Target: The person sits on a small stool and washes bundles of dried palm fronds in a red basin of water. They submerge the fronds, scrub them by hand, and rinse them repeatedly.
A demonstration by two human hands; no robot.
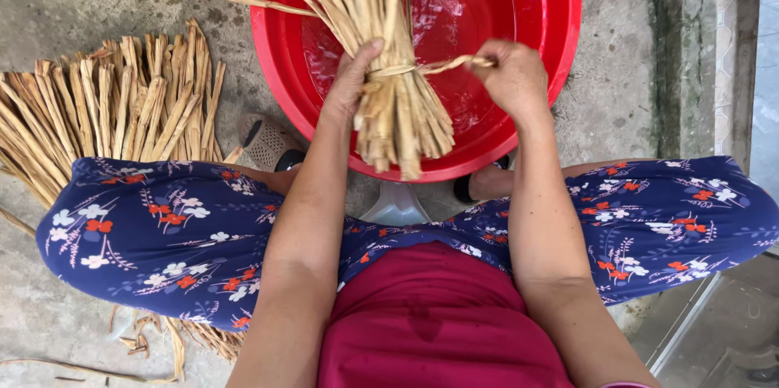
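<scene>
My left hand [351, 75] grips a thick bundle of dried tan plant stalks [399, 116] near its cut ends, holding it over a red plastic basin [280, 47]. A twisted fibre strand [445, 65] wraps around the bundle, and my right hand [513, 75] pinches its free end, pulling it to the right. The bundle's long ends fan out upward past the top of the view. Water lies in the basin under the bundle.
A pile of loose dried stalks [122, 108] lies on the concrete floor at the left, partly under my left knee. A small pale stool [398, 205] shows between my legs. A sandalled foot [268, 143] rests beside the basin. A tiled edge runs along the right.
</scene>
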